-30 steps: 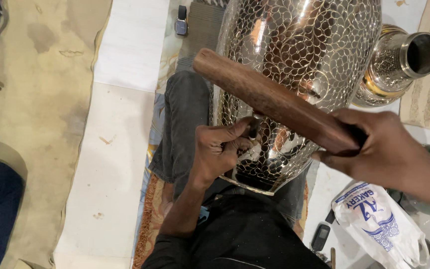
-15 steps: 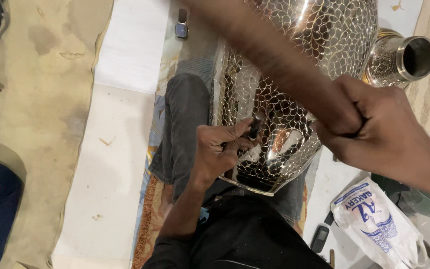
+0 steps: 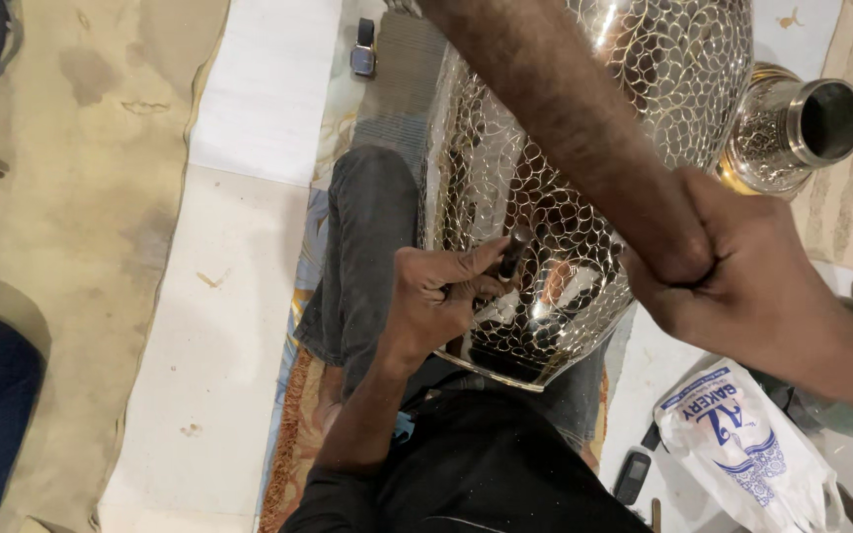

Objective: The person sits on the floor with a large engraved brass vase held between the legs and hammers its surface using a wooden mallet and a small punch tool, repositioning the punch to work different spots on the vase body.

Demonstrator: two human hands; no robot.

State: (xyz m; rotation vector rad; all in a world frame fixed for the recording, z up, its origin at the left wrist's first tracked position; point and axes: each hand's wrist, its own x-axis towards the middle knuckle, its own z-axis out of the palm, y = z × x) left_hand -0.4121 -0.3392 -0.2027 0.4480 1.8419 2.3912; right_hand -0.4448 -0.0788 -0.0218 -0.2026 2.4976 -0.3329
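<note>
Brass vase (image 3: pixel 584 188) lies across the lap. Left hand (image 3: pixel 436 301) pinches a chisel (image 3: pixel 512 255) against it; right hand (image 3: pixel 733 276) grips a wooden mallet (image 3: pixel 555 109). Strike squarely, judging by the fine scale pattern.

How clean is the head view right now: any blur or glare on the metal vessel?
Head view: the wooden mallet is smeared by motion blur above the right hand; bright glare patches sit on the patterned metal vessel; the left hand and its small dark punch are sharp.

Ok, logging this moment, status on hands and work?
Left hand pins small dark punch against big scale-patterned silver metal vase. Right hand grips brown wooden mallet, blurred. Nothing between them.
</note>
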